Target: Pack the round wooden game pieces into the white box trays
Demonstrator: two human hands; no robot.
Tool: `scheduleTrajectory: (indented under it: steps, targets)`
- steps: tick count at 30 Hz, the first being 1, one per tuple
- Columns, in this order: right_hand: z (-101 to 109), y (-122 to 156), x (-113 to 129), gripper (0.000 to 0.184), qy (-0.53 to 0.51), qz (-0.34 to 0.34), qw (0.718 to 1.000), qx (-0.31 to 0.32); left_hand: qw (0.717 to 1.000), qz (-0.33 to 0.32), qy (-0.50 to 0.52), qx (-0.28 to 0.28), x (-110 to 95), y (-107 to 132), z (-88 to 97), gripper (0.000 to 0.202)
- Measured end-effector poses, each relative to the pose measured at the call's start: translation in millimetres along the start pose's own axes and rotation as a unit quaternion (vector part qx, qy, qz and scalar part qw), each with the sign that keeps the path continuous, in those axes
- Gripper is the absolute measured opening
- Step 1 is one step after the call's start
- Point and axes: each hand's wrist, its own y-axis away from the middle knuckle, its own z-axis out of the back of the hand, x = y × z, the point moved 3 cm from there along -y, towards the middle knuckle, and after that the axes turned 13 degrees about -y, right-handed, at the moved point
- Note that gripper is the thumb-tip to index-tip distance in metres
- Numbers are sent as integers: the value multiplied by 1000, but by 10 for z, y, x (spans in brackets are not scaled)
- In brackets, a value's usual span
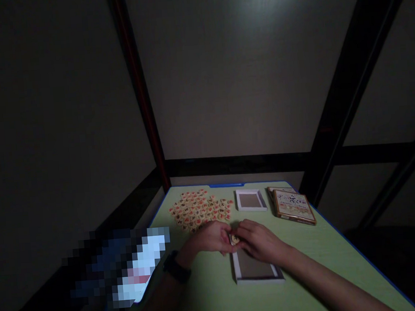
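My left hand (213, 236), with a dark band on its wrist, is closed at the far left corner of an open shallow box (254, 265). My right hand (259, 240) meets it there, its fingers bent over the same corner. Between the fingertips of both hands shows a round Chinese chess piece (234, 239) with a dark character. Other pieces may be hidden under the fingers. Just beyond my left hand many Chinese chess pieces (199, 209), marked in red and black, lie spread flat on the table.
A second shallow white-rimmed tray (252, 209) sits toward the back of the green table (331, 265). To its right, printed box lids (294, 206) overlap near the edge. At left is a bright, pixelated screen-like object (144, 270). Walls stand behind and to the left.
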Motion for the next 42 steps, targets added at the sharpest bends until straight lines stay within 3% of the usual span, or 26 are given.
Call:
scheduleTrajectory:
  steps: [7,19,24,31,35,42]
  targets:
    - [-40,-14,24,21,25,-56,998,10,999,4,-44,-8,7,6,-4,43]
    - [16,-7,89,31,16,-114,993,12,997,6,-77,-2,-28,14,19,41]
    - [-10,-10,93,25,27,-110,993,19,997,3,-82,-13,-27,14,15,34]
    - [6,-10,88,22,15,-112,993,13,998,-4,-63,-4,-60,29,17,46]
    - [22,-18,99,21,-4,-106,994,-1,999,0,-41,1,-64,31,12,42]
    - [165,8,98,25,-74,-118,990,-26,1000,0,-10,-6,-109,55,12,34]
